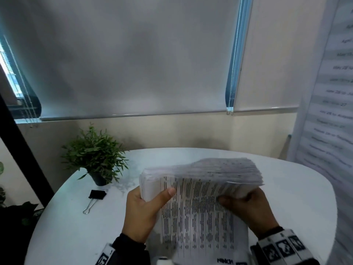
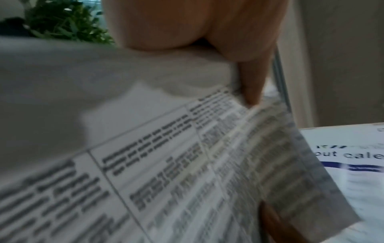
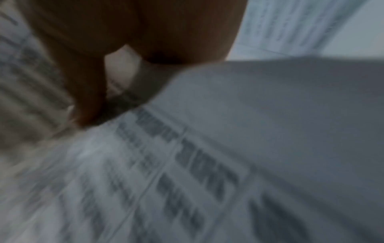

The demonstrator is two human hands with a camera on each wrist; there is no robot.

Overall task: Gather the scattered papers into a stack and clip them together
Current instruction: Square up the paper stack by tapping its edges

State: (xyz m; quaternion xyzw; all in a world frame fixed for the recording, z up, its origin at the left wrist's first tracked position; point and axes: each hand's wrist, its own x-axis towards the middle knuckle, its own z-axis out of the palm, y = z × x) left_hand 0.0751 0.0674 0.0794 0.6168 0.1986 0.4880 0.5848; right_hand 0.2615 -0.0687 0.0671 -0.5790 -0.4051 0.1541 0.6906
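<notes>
While you lean over the white round worktop [image 1: 286, 188], its far left edge carries a potted plant [image 1: 95, 153], and a window blind [image 1: 124, 54] hangs on the far wall. Your stack of papers [image 1: 198, 207] is lifted above the worktop's near middle, printed tables facing you, its far edge blurred. Your left hand [image 1: 142, 211] grips the stack's left edge, thumb pressed over the top sheet. Your right hand [image 1: 246, 209] pinches the right edge, fingers curled around it. Left of the papers, a black binder clip [image 1: 95, 198] lies untouched, well apart from both hands.
</notes>
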